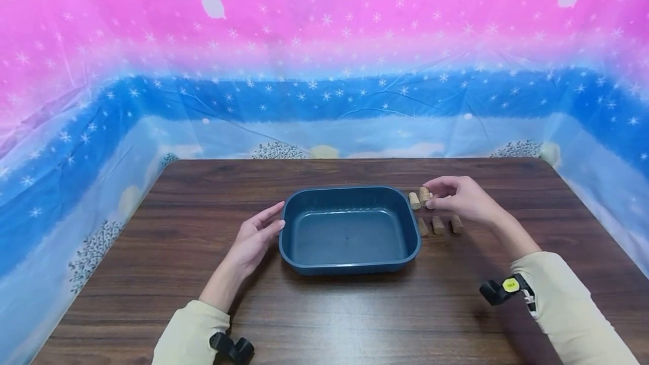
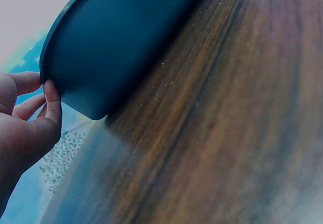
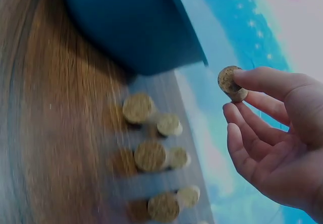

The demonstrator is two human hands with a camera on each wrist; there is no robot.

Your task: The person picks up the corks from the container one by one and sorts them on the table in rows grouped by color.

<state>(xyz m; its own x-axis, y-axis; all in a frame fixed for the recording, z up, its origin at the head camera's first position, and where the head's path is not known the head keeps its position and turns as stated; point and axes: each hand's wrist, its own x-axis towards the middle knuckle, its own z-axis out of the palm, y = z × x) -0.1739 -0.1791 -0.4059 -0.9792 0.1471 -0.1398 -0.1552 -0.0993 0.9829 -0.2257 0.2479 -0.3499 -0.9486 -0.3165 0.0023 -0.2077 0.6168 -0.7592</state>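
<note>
My right hand (image 1: 463, 199) pinches a cork (image 3: 229, 80) between thumb and fingertips, raised just off the right end of a dark blue rectangular tub (image 1: 350, 268). More corks (image 3: 150, 156) stand upright on the table in two rows beside the tub; in the head view my right hand hides part of the back row. The tub's inside shows bare. At its left end, my left hand (image 1: 252, 241) touches the rim with its thumb and fingertips, the fingers fairly straight.
The tub and corks are on a dark wood-grain table (image 1: 203, 196). A pink and blue snowflake-printed cloth (image 1: 314, 94) hangs behind it and along both sides. Each sleeve carries a black wrist camera, like the one on the right (image 1: 499, 292).
</note>
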